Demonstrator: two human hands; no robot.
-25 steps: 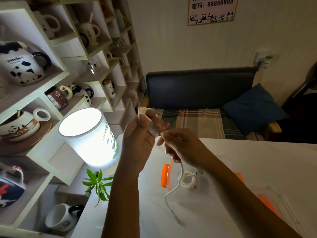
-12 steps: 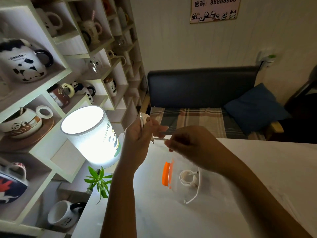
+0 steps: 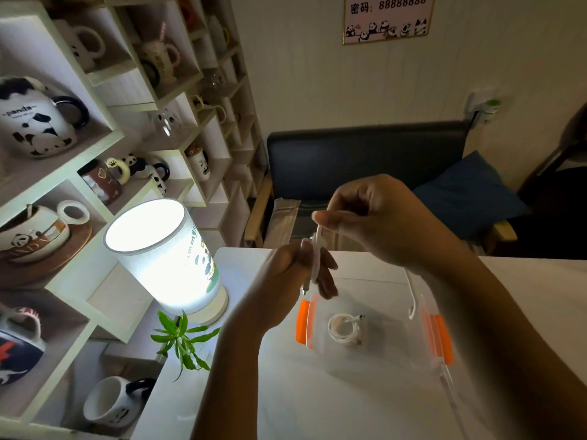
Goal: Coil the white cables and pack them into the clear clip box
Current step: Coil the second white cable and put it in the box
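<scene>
My left hand (image 3: 298, 274) grips loops of a white cable (image 3: 315, 258) above the table, a plug end poking out below the fingers. My right hand (image 3: 378, 220) is raised higher and to the right, pinching the same cable near its top; the free tail hangs down behind my right wrist to just over the box. Below both hands stands the clear clip box (image 3: 374, 360) with orange clips on its left and right sides. A coiled white cable (image 3: 344, 330) lies inside it on the bottom.
A lit cylindrical lamp (image 3: 165, 255) stands at the table's left corner with a small green plant (image 3: 182, 339) in front of it. Shelves of panda mugs (image 3: 38, 122) fill the left. A dark sofa (image 3: 365, 160) with a blue cushion lies beyond the white table (image 3: 286, 401).
My right hand has risen and moved right, drawing the cable up. My left hand has dropped lower. The hanging tail has shortened and now dangles at the box's right side.
</scene>
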